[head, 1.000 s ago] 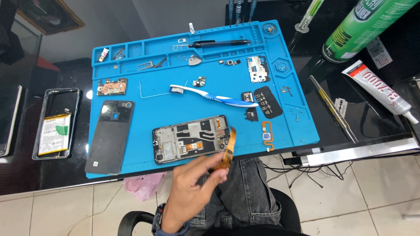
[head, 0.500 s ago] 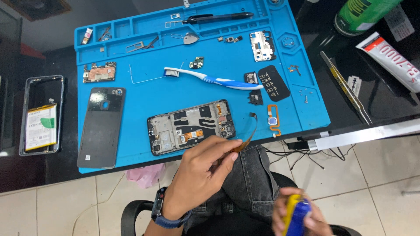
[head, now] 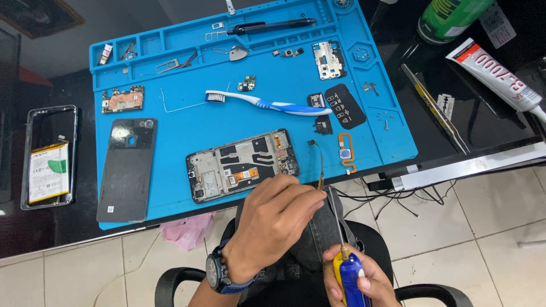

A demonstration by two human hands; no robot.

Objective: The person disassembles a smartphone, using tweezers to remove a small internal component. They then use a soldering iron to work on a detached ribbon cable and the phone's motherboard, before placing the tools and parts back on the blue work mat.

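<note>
Head view, looking down: the left hand sits low in the frame's centre, back up, fingers curled and pinched on a thin flex ribbon that rises to the lower edge of the blue work mat. At the bottom edge the right hand is wrapped around a blue and yellow screwdriver, its thin shaft angled up toward the left fingertips. Just above the left hand lies the opened phone frame; a dark back cover lies to its left, a toothbrush above, an orange flex part to the right. Far left, a screen frame with a battery rests on the black table. Where ribbon meets fingers is hidden by the knuckles; the right hand is cut off below.
</note>
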